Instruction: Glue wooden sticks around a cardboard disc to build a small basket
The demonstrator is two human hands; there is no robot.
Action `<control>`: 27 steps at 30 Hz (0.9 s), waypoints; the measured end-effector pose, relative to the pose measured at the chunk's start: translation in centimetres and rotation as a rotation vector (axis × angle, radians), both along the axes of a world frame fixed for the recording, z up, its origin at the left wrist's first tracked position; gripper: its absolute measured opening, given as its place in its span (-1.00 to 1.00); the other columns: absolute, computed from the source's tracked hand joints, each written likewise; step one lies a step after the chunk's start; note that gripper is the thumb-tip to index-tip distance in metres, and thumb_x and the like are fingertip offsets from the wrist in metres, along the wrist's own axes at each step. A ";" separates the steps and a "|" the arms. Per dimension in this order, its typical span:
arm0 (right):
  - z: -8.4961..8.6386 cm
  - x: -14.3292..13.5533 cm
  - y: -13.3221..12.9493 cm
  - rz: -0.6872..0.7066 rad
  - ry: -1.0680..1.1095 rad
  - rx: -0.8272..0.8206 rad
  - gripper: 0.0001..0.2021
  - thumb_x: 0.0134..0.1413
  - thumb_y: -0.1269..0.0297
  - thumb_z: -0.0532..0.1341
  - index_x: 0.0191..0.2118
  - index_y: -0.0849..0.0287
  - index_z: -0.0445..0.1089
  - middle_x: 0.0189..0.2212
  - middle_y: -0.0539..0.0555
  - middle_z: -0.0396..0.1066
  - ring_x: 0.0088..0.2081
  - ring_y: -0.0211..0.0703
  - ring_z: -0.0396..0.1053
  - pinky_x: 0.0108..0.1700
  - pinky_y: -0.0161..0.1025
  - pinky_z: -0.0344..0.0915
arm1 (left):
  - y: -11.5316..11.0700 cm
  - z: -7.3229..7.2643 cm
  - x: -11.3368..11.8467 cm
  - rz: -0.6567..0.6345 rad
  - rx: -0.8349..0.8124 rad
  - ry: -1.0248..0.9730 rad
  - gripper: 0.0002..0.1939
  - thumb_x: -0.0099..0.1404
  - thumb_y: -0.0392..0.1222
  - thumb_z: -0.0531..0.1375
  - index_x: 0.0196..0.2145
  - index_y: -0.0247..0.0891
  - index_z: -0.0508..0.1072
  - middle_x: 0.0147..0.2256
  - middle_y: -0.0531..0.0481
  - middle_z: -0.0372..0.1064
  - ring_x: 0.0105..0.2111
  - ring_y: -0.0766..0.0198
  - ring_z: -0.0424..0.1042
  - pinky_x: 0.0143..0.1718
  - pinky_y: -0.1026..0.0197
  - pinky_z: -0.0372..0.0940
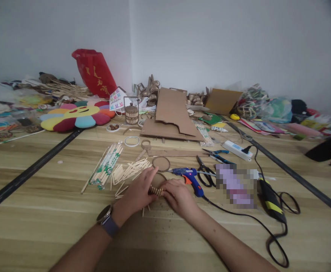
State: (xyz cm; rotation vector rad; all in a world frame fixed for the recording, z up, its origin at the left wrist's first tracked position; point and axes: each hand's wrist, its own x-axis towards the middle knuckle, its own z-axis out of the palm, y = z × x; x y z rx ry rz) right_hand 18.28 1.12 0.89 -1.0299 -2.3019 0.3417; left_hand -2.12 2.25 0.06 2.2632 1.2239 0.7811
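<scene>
Between my two hands is a round ring of short wooden sticks (156, 190), its stick ends showing in a row along the near side. My left hand (139, 190) grips its left side, thumb raised towards the rim. The fingers of my right hand (180, 195) are closed on its right side, covering part of it. Just beyond lies a thin brown hoop (161, 164). A blue glue gun (189, 175) rests to the right of the hoop. Loose cut sticks (131, 170) are scattered left of my left hand.
Packaged sticks (107, 164) lie on the left. Black scissors (205, 173), blue-handled pliers (217, 154) and a power strip (237, 150) are on the right, with a black cord (239, 214) crossing the table. A small lidded basket (131, 113) and cardboard (173, 109) stand farther back.
</scene>
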 end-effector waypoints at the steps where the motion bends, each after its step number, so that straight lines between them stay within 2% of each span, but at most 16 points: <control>1: 0.0 0.0 0.0 -0.001 0.002 0.004 -0.89 0.24 0.41 0.20 -0.33 0.14 0.43 -0.37 0.07 0.52 -0.29 -0.08 0.42 -0.24 -0.22 0.21 | 0.0 0.0 0.0 0.000 0.001 0.002 -0.02 0.06 -0.44 0.31 0.35 -0.08 -0.01 0.28 -0.23 0.10 0.32 -0.07 0.11 0.30 -0.22 0.08; 13: -0.1 0.0 0.1 0.003 0.006 0.016 -0.89 0.23 0.43 0.20 -0.32 0.13 0.43 -0.36 0.06 0.52 -0.29 -0.09 0.42 -0.23 -0.22 0.21 | -0.1 0.2 0.2 0.021 -0.022 0.011 -0.03 0.05 -0.44 0.33 0.34 -0.13 0.03 0.27 -0.24 0.11 0.31 -0.07 0.13 0.30 -0.18 0.11; 22: -0.7 0.1 0.1 -0.002 -0.016 0.026 -0.88 0.22 0.45 0.21 -0.33 0.13 0.44 -0.34 0.07 0.53 -0.27 -0.08 0.43 -0.21 -0.19 0.24 | -0.1 -0.1 0.3 0.022 0.002 0.014 -0.03 0.07 -0.39 0.35 0.35 -0.10 0.01 0.28 -0.25 0.11 0.30 -0.08 0.14 0.28 -0.21 0.12; 24: -0.7 0.0 0.0 0.012 -0.003 0.022 -0.89 0.24 0.43 0.20 -0.29 0.12 0.46 -0.30 0.08 0.55 -0.24 -0.07 0.46 -0.17 -0.18 0.27 | -0.1 -0.1 0.4 0.032 0.024 0.018 -0.07 0.10 -0.38 0.32 0.34 -0.12 0.00 0.29 -0.27 0.09 0.31 -0.09 0.13 0.28 -0.23 0.12; 27: -0.1 0.3 -0.1 0.016 0.028 0.022 -0.88 0.26 0.33 0.23 -0.13 0.12 0.48 -0.17 0.15 0.56 -0.12 -0.02 0.48 -0.08 -0.13 0.32 | 0.0 -0.1 0.4 0.026 0.041 0.022 -0.10 0.14 -0.34 0.31 0.35 -0.15 0.00 0.30 -0.30 0.07 0.32 -0.09 0.10 0.29 -0.23 0.10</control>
